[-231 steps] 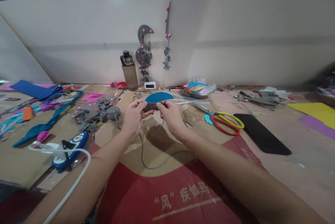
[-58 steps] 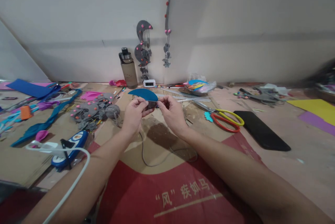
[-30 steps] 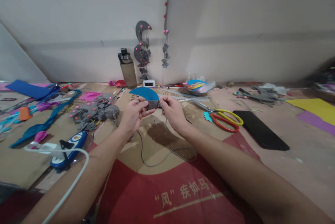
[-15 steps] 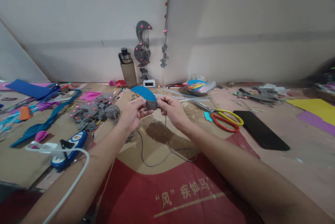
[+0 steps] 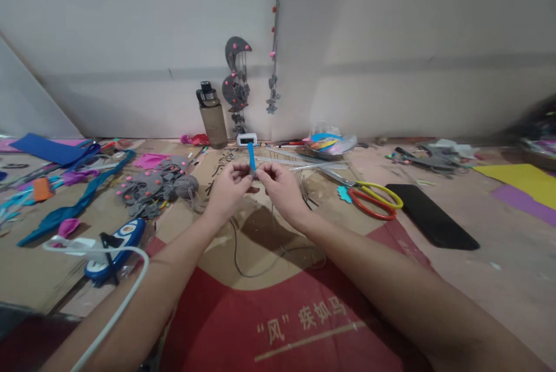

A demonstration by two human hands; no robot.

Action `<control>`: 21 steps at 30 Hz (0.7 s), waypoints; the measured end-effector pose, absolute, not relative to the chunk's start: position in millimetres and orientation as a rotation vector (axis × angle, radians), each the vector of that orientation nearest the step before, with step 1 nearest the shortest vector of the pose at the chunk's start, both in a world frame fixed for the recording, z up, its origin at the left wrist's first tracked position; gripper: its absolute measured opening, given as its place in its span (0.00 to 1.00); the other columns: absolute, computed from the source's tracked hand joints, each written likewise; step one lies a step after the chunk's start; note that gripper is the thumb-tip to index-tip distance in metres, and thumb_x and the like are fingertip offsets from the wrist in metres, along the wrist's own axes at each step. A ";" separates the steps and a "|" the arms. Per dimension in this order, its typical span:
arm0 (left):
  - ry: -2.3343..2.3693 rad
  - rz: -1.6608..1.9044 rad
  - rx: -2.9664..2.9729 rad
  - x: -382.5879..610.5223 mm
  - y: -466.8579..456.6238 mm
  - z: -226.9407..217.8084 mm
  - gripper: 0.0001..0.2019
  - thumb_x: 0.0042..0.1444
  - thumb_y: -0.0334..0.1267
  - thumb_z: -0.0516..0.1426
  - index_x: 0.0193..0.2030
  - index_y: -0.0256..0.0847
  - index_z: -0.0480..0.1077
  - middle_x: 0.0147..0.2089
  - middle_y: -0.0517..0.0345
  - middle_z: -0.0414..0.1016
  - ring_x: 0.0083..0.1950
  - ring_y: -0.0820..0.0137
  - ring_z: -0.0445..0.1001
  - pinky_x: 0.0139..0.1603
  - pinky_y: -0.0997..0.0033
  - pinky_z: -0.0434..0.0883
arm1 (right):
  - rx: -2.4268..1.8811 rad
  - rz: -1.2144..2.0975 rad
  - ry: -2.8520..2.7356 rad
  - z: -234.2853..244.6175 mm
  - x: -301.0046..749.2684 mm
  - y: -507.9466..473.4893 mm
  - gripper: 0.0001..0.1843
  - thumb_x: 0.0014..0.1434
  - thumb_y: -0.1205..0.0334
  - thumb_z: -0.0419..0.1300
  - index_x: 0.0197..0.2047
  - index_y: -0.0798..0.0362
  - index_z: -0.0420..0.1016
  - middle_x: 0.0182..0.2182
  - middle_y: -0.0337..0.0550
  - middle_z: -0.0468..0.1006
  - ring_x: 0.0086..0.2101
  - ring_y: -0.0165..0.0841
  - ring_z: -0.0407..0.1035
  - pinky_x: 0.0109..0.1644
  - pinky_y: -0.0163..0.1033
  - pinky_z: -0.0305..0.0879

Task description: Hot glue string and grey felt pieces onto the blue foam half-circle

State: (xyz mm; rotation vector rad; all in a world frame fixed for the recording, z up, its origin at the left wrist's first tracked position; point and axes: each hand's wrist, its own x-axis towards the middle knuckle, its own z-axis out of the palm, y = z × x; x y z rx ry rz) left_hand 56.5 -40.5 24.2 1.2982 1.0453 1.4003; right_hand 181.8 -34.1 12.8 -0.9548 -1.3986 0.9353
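Note:
Both of my hands meet above the cardboard-covered table [image 5: 260,244]. My left hand [image 5: 229,185] and my right hand [image 5: 280,183] each pinch the lower end of a blue felt piece [image 5: 251,159], which stands edge-on between them and shows only as a thin upright strip. A thin grey thread [image 5: 243,256] trails from under my hands and loops on the cardboard towards me.
Red-and-yellow-handled scissors [image 5: 369,198] and a black pad [image 5: 430,215] lie right of my hands. A heap of grey felt pieces [image 5: 160,186] and a blue-white glue gun [image 5: 115,244] are on the left. A water bottle [image 5: 211,117] and small clock [image 5: 247,139] stand by the white wall.
The blue felt piece has turned from showing its broad curved face to standing edge-on. My hands stay close together and have dropped slightly.

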 end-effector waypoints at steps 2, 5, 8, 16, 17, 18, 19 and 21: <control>1.058 1.381 1.383 59.4 -44.0 24.5 0.15 0.45 0.38 0.62 0.38 0.37 0.64 0.36 0.56 0.72 0.34 0.71 0.73 0.28 0.70 0.76 | -0.960 0.871 -1.435 13.5 181.5 -35.0 0.09 0.54 0.57 0.55 0.29 0.54 0.69 0.25 0.36 0.70 0.26 0.26 0.61 0.32 0.34 0.59; 1.081 1.355 1.418 61.7 -46.4 24.3 0.13 0.48 0.41 0.60 0.38 0.38 0.65 0.36 0.54 0.74 0.34 0.70 0.74 0.28 0.70 0.75 | -0.949 0.801 -1.501 12.5 180.7 -35.2 0.09 0.55 0.57 0.55 0.31 0.53 0.71 0.27 0.37 0.72 0.29 0.28 0.64 0.36 0.35 0.61; 1.082 1.364 1.351 62.0 -44.5 22.8 0.09 0.50 0.40 0.59 0.35 0.37 0.66 0.33 0.56 0.74 0.32 0.72 0.75 0.33 0.69 0.75 | -0.901 0.808 -1.526 10.2 179.8 -35.4 0.09 0.57 0.57 0.53 0.35 0.53 0.71 0.33 0.40 0.75 0.33 0.29 0.67 0.39 0.36 0.63; 0.962 1.426 1.076 57.5 -41.4 27.3 0.06 0.47 0.34 0.60 0.30 0.37 0.65 0.31 0.61 0.72 0.33 0.77 0.73 0.38 0.73 0.74 | -0.930 0.712 -1.549 8.0 182.2 -35.3 0.07 0.57 0.58 0.53 0.32 0.52 0.65 0.29 0.37 0.69 0.29 0.28 0.63 0.35 0.35 0.61; 0.949 1.427 1.060 57.1 -42.3 29.1 0.07 0.46 0.33 0.60 0.30 0.37 0.65 0.31 0.62 0.72 0.32 0.77 0.73 0.38 0.73 0.74 | -0.936 0.707 -1.551 7.7 182.5 -34.8 0.07 0.57 0.58 0.53 0.32 0.52 0.65 0.28 0.37 0.69 0.29 0.28 0.63 0.35 0.35 0.60; 0.938 1.426 1.051 56.8 -43.1 30.7 0.07 0.46 0.32 0.60 0.29 0.37 0.64 0.31 0.62 0.72 0.32 0.77 0.73 0.37 0.73 0.74 | -0.940 0.702 -1.550 7.4 182.8 -34.3 0.07 0.57 0.58 0.53 0.32 0.52 0.65 0.28 0.37 0.69 0.29 0.28 0.63 0.35 0.35 0.60; 0.925 1.421 1.049 56.5 -43.8 31.8 0.07 0.45 0.32 0.60 0.29 0.37 0.64 0.31 0.62 0.71 0.31 0.77 0.73 0.37 0.74 0.74 | -0.943 0.697 -1.548 6.9 182.9 -33.8 0.07 0.57 0.58 0.53 0.33 0.52 0.65 0.28 0.36 0.69 0.29 0.28 0.63 0.35 0.35 0.60; 0.903 1.413 1.055 55.7 -44.3 32.5 0.08 0.44 0.32 0.61 0.30 0.37 0.65 0.30 0.62 0.71 0.31 0.77 0.73 0.37 0.73 0.75 | -0.941 0.695 -1.545 5.9 183.2 -32.8 0.06 0.57 0.58 0.53 0.33 0.52 0.65 0.28 0.36 0.69 0.29 0.28 0.62 0.35 0.35 0.59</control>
